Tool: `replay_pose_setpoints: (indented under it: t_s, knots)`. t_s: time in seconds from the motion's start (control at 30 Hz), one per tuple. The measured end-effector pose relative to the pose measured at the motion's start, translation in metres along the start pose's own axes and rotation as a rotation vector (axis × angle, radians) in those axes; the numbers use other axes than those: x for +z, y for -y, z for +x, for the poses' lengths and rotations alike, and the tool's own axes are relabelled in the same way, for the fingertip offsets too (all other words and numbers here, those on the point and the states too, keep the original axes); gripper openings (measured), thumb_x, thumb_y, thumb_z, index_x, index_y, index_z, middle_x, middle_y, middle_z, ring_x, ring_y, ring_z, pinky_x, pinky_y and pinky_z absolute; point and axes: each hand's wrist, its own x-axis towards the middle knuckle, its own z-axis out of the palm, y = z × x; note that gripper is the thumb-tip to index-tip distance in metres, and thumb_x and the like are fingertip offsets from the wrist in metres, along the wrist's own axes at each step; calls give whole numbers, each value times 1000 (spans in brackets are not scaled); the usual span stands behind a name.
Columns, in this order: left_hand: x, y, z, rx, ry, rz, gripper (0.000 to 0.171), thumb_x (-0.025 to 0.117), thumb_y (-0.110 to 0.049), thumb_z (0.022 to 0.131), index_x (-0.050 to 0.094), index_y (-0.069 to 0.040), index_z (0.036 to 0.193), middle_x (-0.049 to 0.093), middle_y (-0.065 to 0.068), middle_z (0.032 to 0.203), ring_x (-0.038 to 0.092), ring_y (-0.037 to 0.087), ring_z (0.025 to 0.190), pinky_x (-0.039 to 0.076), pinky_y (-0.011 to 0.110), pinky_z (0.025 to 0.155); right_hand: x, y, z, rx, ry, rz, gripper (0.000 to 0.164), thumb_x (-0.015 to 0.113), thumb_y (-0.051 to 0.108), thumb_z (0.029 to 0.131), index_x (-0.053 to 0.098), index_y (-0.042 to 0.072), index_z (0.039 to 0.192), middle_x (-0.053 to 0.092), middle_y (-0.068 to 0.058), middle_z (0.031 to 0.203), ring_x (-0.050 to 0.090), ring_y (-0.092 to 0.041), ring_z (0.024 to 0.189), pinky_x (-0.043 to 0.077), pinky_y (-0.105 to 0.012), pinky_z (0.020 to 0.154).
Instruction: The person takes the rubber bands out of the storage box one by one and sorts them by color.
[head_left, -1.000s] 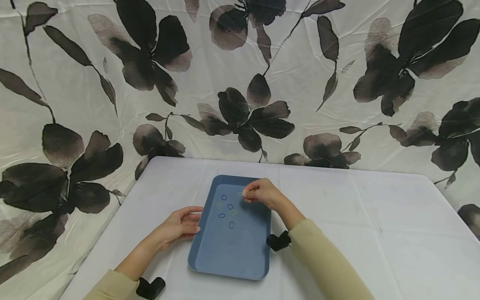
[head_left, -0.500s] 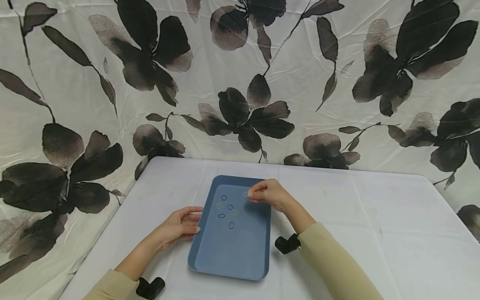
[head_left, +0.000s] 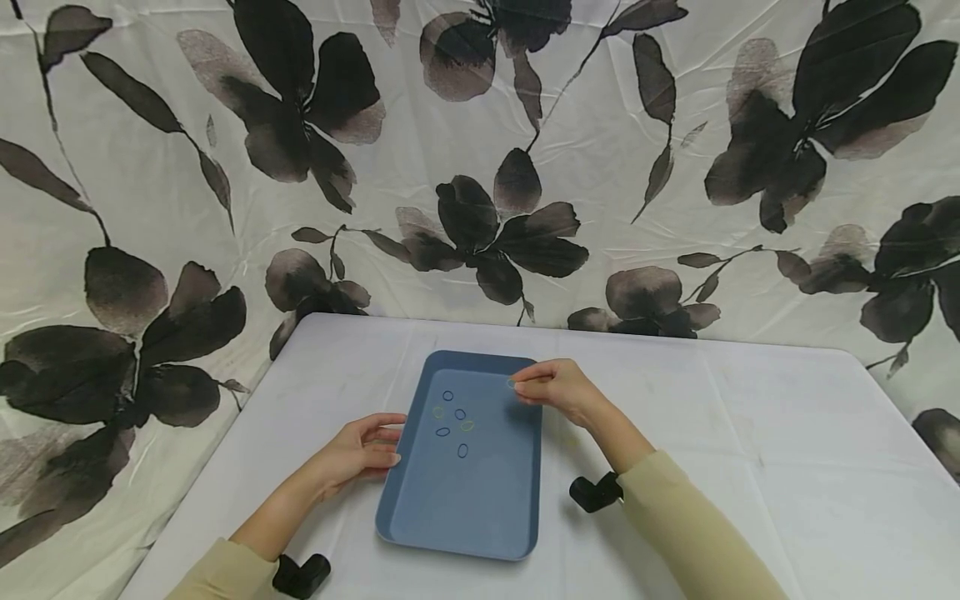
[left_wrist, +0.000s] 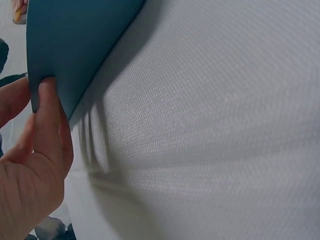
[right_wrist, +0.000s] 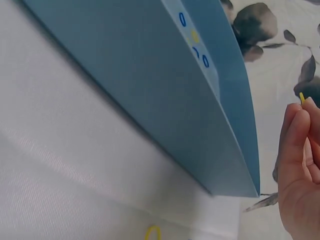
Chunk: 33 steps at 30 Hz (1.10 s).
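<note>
A shallow blue tray (head_left: 457, 517) lies on the white-covered table, with my left hand (head_left: 348, 454) holding its left rim. Thumb and fingers meet the edge there, as the left wrist view shows. Over the tray's far right corner, my right hand (head_left: 558, 387) pinches a thin yellow rubber band (right_wrist: 302, 97) between thumb and fingertips; only a short piece of it sticks out. Several blue rubber bands (head_left: 462, 451) and two yellow rubber bands (head_left: 468, 426) lie spread over the upper half of the tray floor.
Another yellow band (right_wrist: 152, 232) lies on the white cloth beside the tray in the right wrist view. Black wrist-worn devices (head_left: 596, 492) sit at both sleeves. Behind the table (head_left: 712, 400) hangs a flower-patterned cloth (head_left: 480, 125).
My right hand has moved to the right across the far end of the tray, carrying the yellow rubber band toward the right rim. The left hand and tray stay put.
</note>
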Motion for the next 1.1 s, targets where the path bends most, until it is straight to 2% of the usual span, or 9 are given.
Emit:
replay_pose_setpoints:
  t_s: [0.1, 0.27, 0.43, 0.57, 0.87, 1.1]
  knots:
    - [0, 0, 0, 1, 1, -1, 65, 64, 3, 82, 32, 6, 139, 44, 28, 126, 58, 18, 93, 52, 33, 75, -4, 0, -3, 11, -15, -14, 29, 63, -3, 85, 59, -15, 111, 69, -13, 96, 66, -22, 87, 52, -33, 78]
    - [1, -2, -1, -5, -2, 3, 65, 64, 3, 82, 32, 6, 139, 42, 30, 129, 58, 20, 97, 52, 34, 76, -12, -1, -8, 16, -39, -57, 26, 65, -1, 85, 62, -13, 108, 69, -5, 87, 66, -17, 82, 52, -33, 78]
    - [1, -2, -1, -16, -5, 1, 65, 64, 2, 82, 32, 6, 139, 43, 29, 129, 58, 20, 97, 52, 35, 77, -18, 0, -12, 32, -64, -122, 23, 66, 5, 85, 66, -8, 104, 67, 2, 75, 61, -9, 70, 48, -26, 64]
    - [1, -2, -1, -17, -3, -4, 66, 64, 3, 83, 32, 6, 139, 44, 28, 127, 58, 19, 96, 52, 35, 77, -23, 2, -13, 62, -73, -138, 23, 67, 7, 85, 66, -7, 103, 67, 1, 75, 59, -11, 68, 43, -26, 59]
    - [1, -2, -1, -16, -5, -13, 65, 64, 4, 82, 32, 6, 139, 46, 27, 125, 58, 18, 95, 52, 34, 76, -36, 4, -19, 92, -93, -174, 26, 67, 8, 85, 66, -7, 106, 66, 1, 78, 58, -12, 69, 43, -26, 59]
    - [2, -3, -2, -20, -10, -11, 65, 64, 4, 82, 32, 6, 139, 46, 27, 124, 58, 18, 94, 52, 33, 75, -47, -2, -25, 111, -66, -191, 30, 65, 7, 86, 61, -12, 109, 67, 1, 76, 58, -13, 69, 40, -24, 57]
